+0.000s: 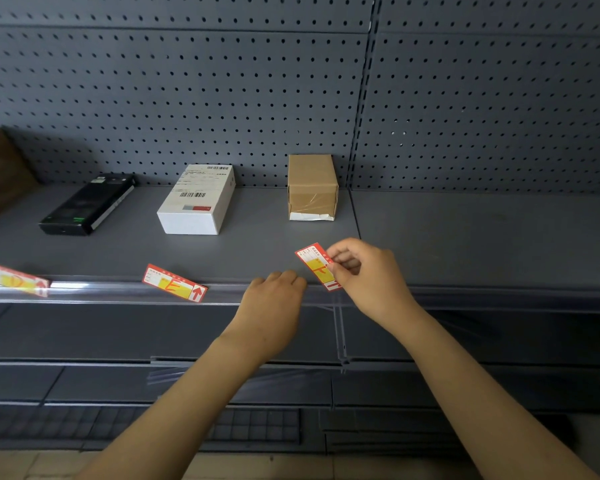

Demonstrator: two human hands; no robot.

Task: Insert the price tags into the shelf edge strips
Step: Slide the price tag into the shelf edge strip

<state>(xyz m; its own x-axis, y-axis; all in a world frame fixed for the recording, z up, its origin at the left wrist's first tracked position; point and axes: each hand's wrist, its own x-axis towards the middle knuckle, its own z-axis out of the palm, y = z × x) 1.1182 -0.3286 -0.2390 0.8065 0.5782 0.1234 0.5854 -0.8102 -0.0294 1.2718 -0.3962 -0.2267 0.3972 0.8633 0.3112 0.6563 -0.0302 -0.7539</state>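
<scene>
My right hand [368, 275] pinches a red, white and yellow price tag [314, 263], held tilted with its lower end at the clear shelf edge strip [118, 292]. My left hand [274, 303] rests on that strip just left of the tag, fingers curled over its top edge. A second tag marked "E" [174, 283] sits slanted in the strip further left. A third tag [13, 279] sits slanted at the far left edge of the view.
On the grey shelf [465, 233] stand a black box [85, 204], a white box [198, 199] and a brown cardboard box [311, 187]. A perforated back panel rises behind. Lower shelves with more edge strips [84, 363] lie below.
</scene>
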